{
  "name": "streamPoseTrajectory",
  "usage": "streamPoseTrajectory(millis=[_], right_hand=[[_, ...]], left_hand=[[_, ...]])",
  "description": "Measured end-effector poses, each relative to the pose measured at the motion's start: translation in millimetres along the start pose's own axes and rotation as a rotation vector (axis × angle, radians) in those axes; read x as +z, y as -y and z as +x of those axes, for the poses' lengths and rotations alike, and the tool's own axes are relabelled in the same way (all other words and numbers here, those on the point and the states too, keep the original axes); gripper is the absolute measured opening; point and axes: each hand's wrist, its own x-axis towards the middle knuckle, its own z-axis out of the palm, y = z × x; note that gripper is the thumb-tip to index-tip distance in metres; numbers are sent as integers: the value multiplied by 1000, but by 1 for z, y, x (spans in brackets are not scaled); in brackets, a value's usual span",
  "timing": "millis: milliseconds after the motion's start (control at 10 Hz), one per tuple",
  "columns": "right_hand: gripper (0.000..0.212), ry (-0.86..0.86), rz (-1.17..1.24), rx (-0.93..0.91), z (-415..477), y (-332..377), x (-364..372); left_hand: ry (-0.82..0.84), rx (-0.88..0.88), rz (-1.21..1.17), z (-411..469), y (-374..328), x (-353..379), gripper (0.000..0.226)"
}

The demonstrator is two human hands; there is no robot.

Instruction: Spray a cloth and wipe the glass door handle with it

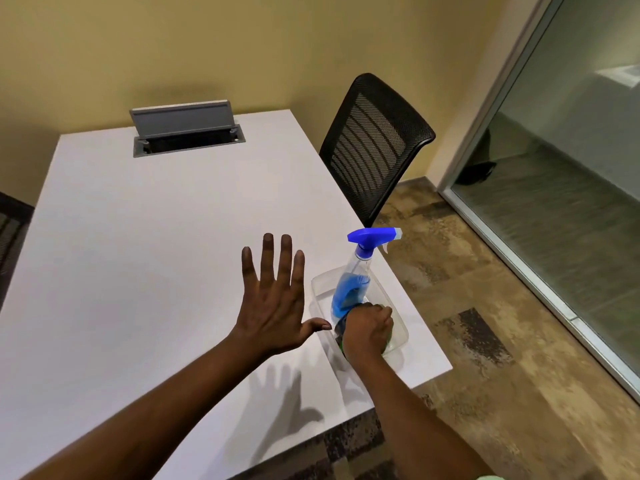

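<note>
- left hand [273, 306]: fingers spread flat above the white table [138, 254].
- right hand [367, 329]: fingers curled on a dark cloth [341, 329] inside the clear tub [398, 336].
- spray bottle [351, 285]: upright in the tub, near the table's right edge.

Left hand [273, 303] raised flat, fingers spread wide, right hand [367, 327] lower — curled in a fist, knuckles up

Matt white table [138, 258], clear plastic spray bottle [349, 289], black mesh chair [374, 147], glossy glass door [571, 188]
</note>
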Motion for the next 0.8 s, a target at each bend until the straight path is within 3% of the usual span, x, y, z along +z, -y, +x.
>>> streamPoseTrajectory(millis=[100, 200, 300, 500, 700, 800], right_hand=[[58, 181, 152, 88, -1, 7, 11], [46, 335, 265, 4, 7, 11, 0], [27, 270, 323, 9, 6, 7, -13], [32, 377, 205, -83, -6, -3, -22], [23, 493, 425, -91, -7, -8, -37], [33, 444, 474, -39, -5, -6, -51]], left_hand=[[4, 1, -2, -3, 0, 1, 114], [20, -4, -10, -5, 3, -2, 113], [38, -17, -14, -6, 4, -6, 113], [113, -25, -19, -8, 8, -13, 114], [245, -64, -7, -13, 12, -24, 113], [255, -88, 26, -15, 10, -30, 113]])
